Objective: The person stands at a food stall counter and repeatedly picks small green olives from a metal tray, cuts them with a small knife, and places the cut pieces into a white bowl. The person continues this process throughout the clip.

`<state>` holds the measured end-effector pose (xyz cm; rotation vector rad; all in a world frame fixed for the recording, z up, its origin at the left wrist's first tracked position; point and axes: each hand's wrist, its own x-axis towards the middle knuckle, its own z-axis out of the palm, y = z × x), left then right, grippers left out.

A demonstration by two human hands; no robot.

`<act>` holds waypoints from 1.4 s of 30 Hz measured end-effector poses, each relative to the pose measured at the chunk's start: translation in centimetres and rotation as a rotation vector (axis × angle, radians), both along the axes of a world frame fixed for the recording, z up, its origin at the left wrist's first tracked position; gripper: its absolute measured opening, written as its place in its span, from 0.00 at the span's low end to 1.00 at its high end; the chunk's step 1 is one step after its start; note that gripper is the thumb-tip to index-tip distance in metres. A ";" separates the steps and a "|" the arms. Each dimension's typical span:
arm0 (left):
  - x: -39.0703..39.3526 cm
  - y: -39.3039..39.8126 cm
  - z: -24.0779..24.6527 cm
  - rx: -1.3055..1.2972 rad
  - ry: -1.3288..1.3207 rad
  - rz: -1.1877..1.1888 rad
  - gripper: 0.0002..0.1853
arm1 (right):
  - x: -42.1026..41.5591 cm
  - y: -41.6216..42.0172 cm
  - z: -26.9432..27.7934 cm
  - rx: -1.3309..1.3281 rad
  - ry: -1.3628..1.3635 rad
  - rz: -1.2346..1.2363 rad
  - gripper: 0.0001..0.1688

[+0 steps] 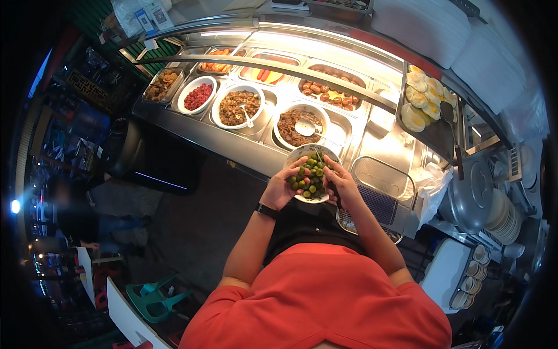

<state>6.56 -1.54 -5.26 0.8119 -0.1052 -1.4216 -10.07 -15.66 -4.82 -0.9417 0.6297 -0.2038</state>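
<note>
A white bowl with a leaf pattern [314, 200] holds many small green citrus fruits [312, 188], seemingly calamansi, some showing pale cut faces. My left hand [282, 185] reaches over the bowl's left side, fingertips among the fruits; whether it grips one is unclear. In my right hand [345, 186] is a small knife [335, 198], its dark handle under the palm and its thin blade pointing across the bowl. Just beyond stands a white bowl of shredded brown meat [287, 126] with a metal spoon [305, 127] in it.
Farther left are a bowl of chopped food [229, 111] and a bowl of red diced food [198, 97]. A glass-fronted display holds a tray of sausages [324, 94]. Fried eggs [418, 96] lie on a tray at right, with a spatula [447, 113]. Wire baskets [383, 183] sit near my right forearm.
</note>
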 end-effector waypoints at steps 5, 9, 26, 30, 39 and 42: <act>-1.9 -0.3 1.7 0.019 -0.312 0.055 0.22 | -1.1 1.1 2.9 -0.103 -0.092 0.006 0.34; -2.2 -0.6 1.9 -0.045 -0.518 0.026 0.20 | -1.9 1.4 4.5 -0.156 -0.153 -0.009 0.33; -2.3 -1.9 2.9 -0.096 -0.558 0.046 0.16 | -1.7 1.7 5.9 -0.287 -0.312 0.142 0.25; -2.1 -1.6 2.4 -0.083 -0.584 0.043 0.13 | -1.7 1.6 6.0 -0.293 -0.286 0.168 0.23; -2.1 -1.2 3.4 -0.111 -0.469 0.030 0.07 | -2.2 1.3 5.5 -0.295 -0.251 0.187 0.27; -2.1 -1.3 2.9 -0.098 -0.488 0.026 0.08 | -2.5 1.4 5.3 -0.263 -0.208 0.180 0.28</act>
